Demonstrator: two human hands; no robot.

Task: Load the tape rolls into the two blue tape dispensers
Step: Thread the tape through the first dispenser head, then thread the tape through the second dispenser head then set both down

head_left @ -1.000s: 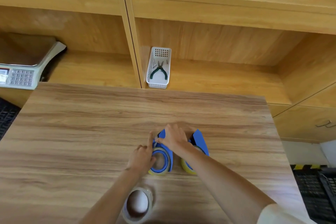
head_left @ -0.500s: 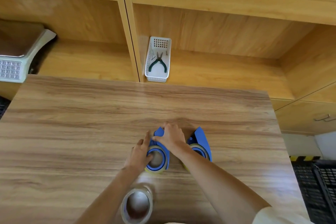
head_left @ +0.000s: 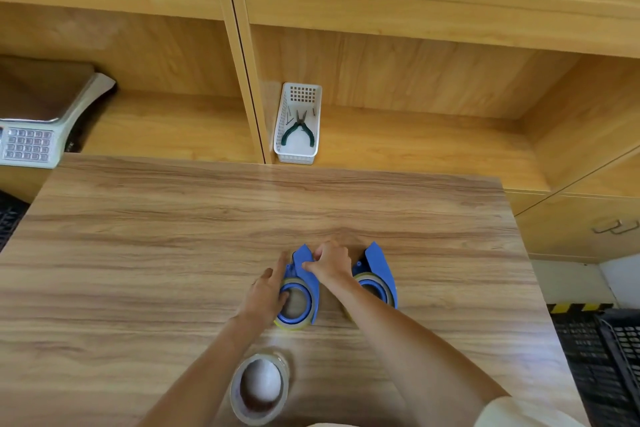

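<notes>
The big wooden table (head_left: 173,270) is holding everything, and the two blue tape holders are sitting side by side near the middle of it. The left tape holder (head_left: 300,291) is lying between the two hands, and a yellowish tape roll (head_left: 292,322) is sitting in its round part. The right tape holder (head_left: 378,276) is resting just beside the right arm, not touched, and it is carrying a tape roll (head_left: 372,282) too. A loose clear roll (head_left: 259,388) is lying well apart, close to the person. I am guessing the holders are light, hard plastic, so they are likely to slide on the smooth wood if nobody is pinning them down. The rolls are looking stiff and light, with sticky tape that is probably clingy at its loose end. The best place to hold seems to be the flat blue sides, staying away from the pointed front, where a cutter may be sitting. The left hand (head_left: 268,291) is lying against the left side of the holder, fingers stretched out and close together, touching the ring. The right hand (head_left: 329,265) is bending over the holder's front top, fingers curled and pinched on the blue edge
</notes>
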